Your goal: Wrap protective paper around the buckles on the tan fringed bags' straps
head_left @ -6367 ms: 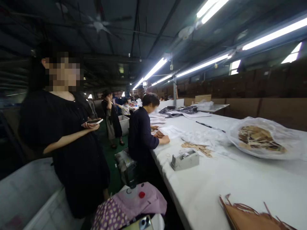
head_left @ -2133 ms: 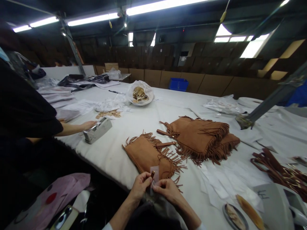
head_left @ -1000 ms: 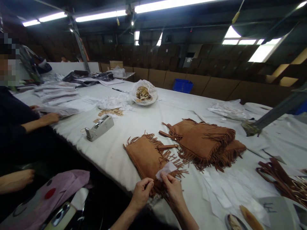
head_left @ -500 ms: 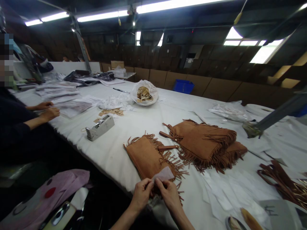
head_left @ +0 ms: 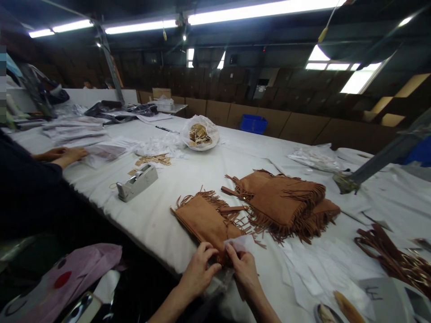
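The bag (head_left: 206, 220) lies flat at the near edge of the white worktop (head_left: 161, 211). It is tan, suede-like and slim, with a fringe of thin strips along its far and right sides and a short strap of the same stuff lying across its top. Its near corner is between both hands. The left hand (head_left: 199, 272) has its fingers (head_left: 206, 249) curled shut on that corner. The right hand (head_left: 245, 270) pinches a small, thin white paper slip (head_left: 241, 242) that stands up just beside the fringe, touching the bag's end.

Just right of the bag is a pile of fringed bags (head_left: 284, 204) of the same tan. A grey tape dispenser (head_left: 136, 182) sits well to the left, near a co-worker's hand (head_left: 70, 155).
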`<action>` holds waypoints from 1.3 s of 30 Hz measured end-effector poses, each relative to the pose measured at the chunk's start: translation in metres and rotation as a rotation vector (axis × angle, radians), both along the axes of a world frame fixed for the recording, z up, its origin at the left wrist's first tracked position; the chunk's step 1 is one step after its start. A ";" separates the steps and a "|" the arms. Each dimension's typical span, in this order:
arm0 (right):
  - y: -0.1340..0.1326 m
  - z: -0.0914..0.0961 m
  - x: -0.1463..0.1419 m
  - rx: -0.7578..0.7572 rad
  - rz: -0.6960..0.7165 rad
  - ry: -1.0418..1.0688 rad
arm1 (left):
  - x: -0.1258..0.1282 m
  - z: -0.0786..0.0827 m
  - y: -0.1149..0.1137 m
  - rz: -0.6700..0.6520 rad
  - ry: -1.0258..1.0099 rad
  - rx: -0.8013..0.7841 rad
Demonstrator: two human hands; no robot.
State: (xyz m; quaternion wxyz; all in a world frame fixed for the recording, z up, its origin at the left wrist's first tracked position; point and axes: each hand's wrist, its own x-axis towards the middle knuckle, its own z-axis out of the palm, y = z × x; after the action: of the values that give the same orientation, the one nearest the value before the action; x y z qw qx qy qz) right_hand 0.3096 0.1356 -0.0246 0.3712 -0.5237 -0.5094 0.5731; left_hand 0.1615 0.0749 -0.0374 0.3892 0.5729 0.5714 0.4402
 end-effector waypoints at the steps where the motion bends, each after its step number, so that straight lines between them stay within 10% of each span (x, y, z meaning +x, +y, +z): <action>1: 0.001 0.002 0.001 0.003 -0.021 0.013 | 0.002 0.000 -0.001 -0.035 0.016 -0.003; 9: 0.007 0.026 0.001 -0.024 -0.055 0.209 | 0.023 -0.006 0.018 -0.060 -0.058 0.161; 17: 0.014 0.075 0.012 0.037 -0.058 0.145 | 0.018 0.042 0.037 -0.090 -0.045 0.232; 27: 0.014 0.043 0.026 -0.013 0.104 0.079 | 0.025 0.057 0.041 -0.095 -0.282 -0.013; 39: -0.002 0.072 0.030 0.208 0.234 -0.030 | 0.014 0.065 0.033 -0.292 -0.394 0.000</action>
State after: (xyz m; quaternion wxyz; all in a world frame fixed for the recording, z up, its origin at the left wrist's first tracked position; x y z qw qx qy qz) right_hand 0.3398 0.1340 0.0474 0.3464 -0.4282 -0.6289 0.5488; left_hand 0.1750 0.1080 0.0279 0.5526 0.5524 0.3957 0.4826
